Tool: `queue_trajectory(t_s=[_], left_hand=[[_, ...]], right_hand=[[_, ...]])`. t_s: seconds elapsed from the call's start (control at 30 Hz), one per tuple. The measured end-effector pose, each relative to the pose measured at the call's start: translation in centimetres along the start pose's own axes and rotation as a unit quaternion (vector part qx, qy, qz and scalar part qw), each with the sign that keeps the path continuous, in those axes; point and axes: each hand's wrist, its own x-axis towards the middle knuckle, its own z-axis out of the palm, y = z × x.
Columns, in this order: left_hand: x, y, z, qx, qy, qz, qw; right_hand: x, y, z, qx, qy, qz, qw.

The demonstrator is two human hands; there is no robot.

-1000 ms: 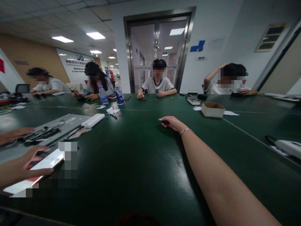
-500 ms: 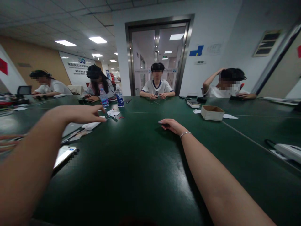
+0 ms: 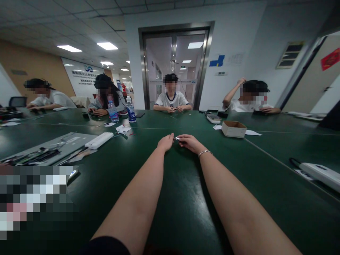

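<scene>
My right hand point(image 3: 190, 143) is closed in a pinch above the dark green table point(image 3: 127, 202). From its fingertips sticks a small dark piece with a shiny silver end point(image 3: 177, 138); its exact kind is too small to tell. Close on the left of that silver end is my left hand point(image 3: 166, 142), its fingers drawn together. What the left fingers hold, if anything, is hidden. Both forearms reach far forward, and a metal bracelet point(image 3: 205, 153) circles the right wrist.
A grey board point(image 3: 77, 140) with thin tools lies left, beside a long white device point(image 3: 99, 140). Two bottles point(image 3: 131, 111) stand beyond scraps of paper point(image 3: 123, 129). An open box point(image 3: 233, 129) is at right, a white device point(image 3: 322, 173) nearer. Several people sit around the table.
My left hand has swung from above the items at left to the middle, beside my right hand. The right hand still pinches the small piece. The view has shifted slightly.
</scene>
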Motion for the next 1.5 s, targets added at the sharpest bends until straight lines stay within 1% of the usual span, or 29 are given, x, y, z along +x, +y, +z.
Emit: queue_trajectory(t_s=[0.07, 0.17, 0.3, 0.4, 0.5, 0.6, 0.7, 0.83, 0.93, 1.07, 1.2, 1.37, 1.5], left_hand=[[-0.2, -0.7, 1.0, 0.009, 0.011, 0.043, 0.999], [-0.5, -1.0, 1.2, 0.019, -0.011, 0.094, 0.995], [-0.7, -1.2, 1.0, 0.052, 0.009, 0.112, 0.992], [-0.5, -1.6, 1.0, 0.055, 0.022, 0.121, 0.991], [-0.2, -2.0, 1.2, 0.039, 0.03, 0.124, 0.991], [0.1, -2.3, 1.3, 0.002, 0.024, 0.127, 0.992], [0.4, -2.6, 1.3, -0.03, 0.032, 0.129, 0.991], [1.0, -2.8, 1.3, -0.086, 0.048, 0.097, 0.99], [1.5, -3.0, 1.0, -0.128, 0.039, 0.077, 0.988], [1.4, -3.3, 0.4, -0.143, 0.014, 0.091, 0.985], [0.8, -3.7, 0.1, -0.133, 0.037, 0.095, 0.986], [0.4, -3.6, 0.1, -0.114, 0.038, 0.097, 0.988], [0.7, -3.6, 0.2, -0.133, 0.042, 0.099, 0.985]], right_hand=[[0.2, 0.1, -0.1, -0.009, -0.006, -0.001, 1.0], [0.2, 0.1, -0.1, -0.023, -0.024, 0.0, 0.999], [0.3, 0.2, -0.2, -0.032, -0.037, 0.001, 0.999], [0.4, 0.3, -0.4, -0.036, -0.039, 0.0, 0.999], [0.5, 0.3, -0.4, -0.039, -0.044, 0.004, 0.998], [0.4, 0.2, -0.4, -0.04, -0.05, 0.008, 0.998], [0.3, 0.0, -0.2, -0.046, -0.051, 0.012, 0.998], [0.4, -0.3, 0.4, -0.086, -0.029, 0.009, 0.996], [0.6, -0.5, 1.2, -0.089, -0.017, 0.009, 0.996], [0.4, -0.7, 1.9, -0.053, -0.017, 0.015, 0.998], [0.4, -0.6, 2.0, 0.002, 0.0, 0.022, 1.0], [0.5, -0.4, 1.6, 0.04, 0.005, 0.033, 0.999], [0.5, -0.3, 1.4, 0.069, 0.003, 0.025, 0.997]])
